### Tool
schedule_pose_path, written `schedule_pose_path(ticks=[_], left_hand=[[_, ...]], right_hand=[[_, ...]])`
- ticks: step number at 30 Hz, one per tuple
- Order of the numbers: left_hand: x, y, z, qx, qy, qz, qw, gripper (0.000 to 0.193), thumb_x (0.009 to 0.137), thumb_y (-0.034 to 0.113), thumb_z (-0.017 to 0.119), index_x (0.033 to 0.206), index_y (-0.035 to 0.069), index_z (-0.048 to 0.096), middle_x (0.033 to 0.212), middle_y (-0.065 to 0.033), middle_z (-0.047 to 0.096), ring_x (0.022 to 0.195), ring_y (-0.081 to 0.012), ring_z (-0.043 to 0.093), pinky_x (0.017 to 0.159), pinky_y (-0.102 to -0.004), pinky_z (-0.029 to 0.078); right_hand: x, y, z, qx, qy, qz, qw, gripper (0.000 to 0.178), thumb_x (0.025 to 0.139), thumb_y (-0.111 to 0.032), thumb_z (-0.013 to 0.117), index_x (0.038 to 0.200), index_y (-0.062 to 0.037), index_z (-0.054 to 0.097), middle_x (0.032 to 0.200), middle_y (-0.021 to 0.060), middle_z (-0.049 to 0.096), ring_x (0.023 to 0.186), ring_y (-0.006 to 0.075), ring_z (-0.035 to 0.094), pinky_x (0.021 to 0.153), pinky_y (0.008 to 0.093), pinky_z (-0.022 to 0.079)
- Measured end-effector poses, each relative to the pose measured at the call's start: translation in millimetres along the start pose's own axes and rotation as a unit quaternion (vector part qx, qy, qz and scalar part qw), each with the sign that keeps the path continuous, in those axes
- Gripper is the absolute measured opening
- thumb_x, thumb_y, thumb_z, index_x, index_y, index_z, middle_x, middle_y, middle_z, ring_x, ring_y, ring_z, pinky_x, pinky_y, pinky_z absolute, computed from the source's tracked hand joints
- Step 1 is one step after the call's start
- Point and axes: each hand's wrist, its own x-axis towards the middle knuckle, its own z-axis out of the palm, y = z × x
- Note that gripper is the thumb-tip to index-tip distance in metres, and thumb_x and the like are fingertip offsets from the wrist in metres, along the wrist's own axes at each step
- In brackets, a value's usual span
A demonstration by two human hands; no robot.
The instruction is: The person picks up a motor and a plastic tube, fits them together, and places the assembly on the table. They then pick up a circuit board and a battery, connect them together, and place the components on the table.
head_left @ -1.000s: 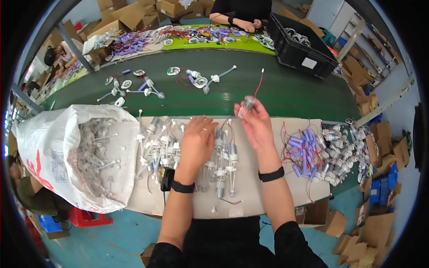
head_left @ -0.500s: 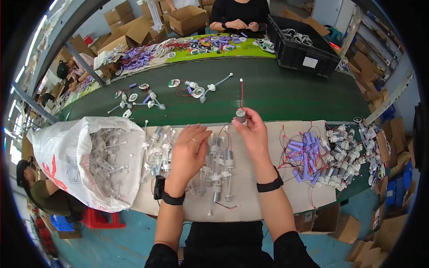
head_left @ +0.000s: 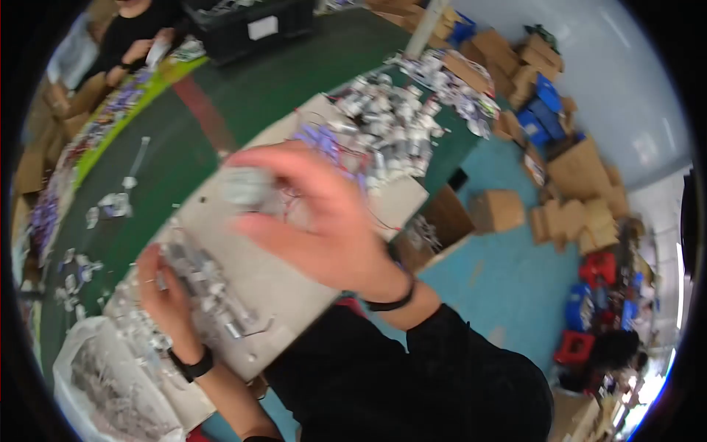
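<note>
My right hand (head_left: pixel 324 221) is raised over the table, its thumb and fingers pinching a small grey cylindrical motor (head_left: pixel 248 188). Motion blurs that motor, and its wires are hard to follow. My left hand (head_left: pixel 168 298) is lower, above the near end of the table, with thumb and fingers apart. It is beside a group of small motor pumps (head_left: pixel 210 283) with clear tubes and white fittings, lying on the beige board (head_left: pixel 302 291). More white and clear parts lie around its wrist.
A white sack (head_left: pixel 70 368) of clear parts stands at lower left. Purple batteries (head_left: pixel 320 140) with red wires and a heap of motor pumps (head_left: pixel 390 121) are on the board's far side. A black crate (head_left: pixel 250 33) and another person (head_left: pixel 140 37) are across the green belt (head_left: pixel 294 81). Cardboard boxes (head_left: pixel 497 210) stand right.
The view has swung right and tilted. My right hand, still pinching the motor, appears nearer and larger. My left hand's thumb and fingers have spread beside the motor pumps.
</note>
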Motion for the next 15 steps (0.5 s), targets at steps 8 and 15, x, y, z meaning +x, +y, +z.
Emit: schedule_pose_path(ticks=[8,15], left_hand=[[-2,24,10,-0.036,-0.038,-0.033,0.998,0.028,0.095,-0.001,0.057,0.121,0.004,0.067,0.119,-0.0138,0.069,0.110,-0.0300,0.065,0.096,-0.0387,0.050],[-10,18,12,-0.044,-0.049,-0.043,0.997,0.027,0.095,0.000,0.058,0.120,0.005,0.067,0.119,-0.0138,0.069,0.111,-0.0295,0.065,0.094,-0.0375,0.050]], right_hand=[[-180,56,-252,-0.359,0.318,0.234,0.846,0.048,0.095,-0.004,0.061,0.141,-0.0038,0.045,0.112,0.0083,0.063,0.092,0.0171,0.066,0.084,0.0348,0.056],[-307,187,-316,-0.321,0.294,0.416,0.798,0.050,0.091,-0.008,0.066,0.139,-0.0070,0.052,0.092,0.0035,0.063,0.081,0.0142,0.064,0.068,0.0291,0.053]])
